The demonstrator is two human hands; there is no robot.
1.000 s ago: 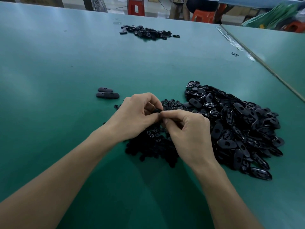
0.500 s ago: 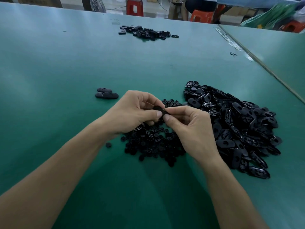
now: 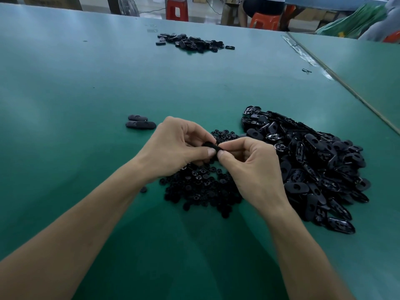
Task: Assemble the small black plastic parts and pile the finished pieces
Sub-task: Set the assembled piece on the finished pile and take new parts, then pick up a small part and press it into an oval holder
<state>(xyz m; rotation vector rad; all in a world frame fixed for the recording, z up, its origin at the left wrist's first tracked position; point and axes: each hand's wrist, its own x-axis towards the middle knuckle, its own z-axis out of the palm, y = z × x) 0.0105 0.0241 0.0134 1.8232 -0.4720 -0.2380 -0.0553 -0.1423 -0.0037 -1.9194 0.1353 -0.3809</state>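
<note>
Left grip [image 3: 173, 148] and right grip [image 3: 249, 167] both pinch one black part [image 3: 211, 145] just above the small-parts pile [image 3: 201, 187]. A second ago it was hidden; now it shows between the thumbs, probably being snapped together. Two finished pieces [image 3: 140, 124] lie left on the green tabletop [image 3: 86, 83], shells [image 3: 313, 161] right, stools [image 3: 177, 9] far.

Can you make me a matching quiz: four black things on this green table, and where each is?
1 heap of oval shells
2 heap of small round parts
3 pair of oval pieces
4 single black part

a pinched between left hand and right hand
b beneath the hands
c left of the hands
d right of the hands

Pairs: 1-d, 2-b, 3-c, 4-a
</note>
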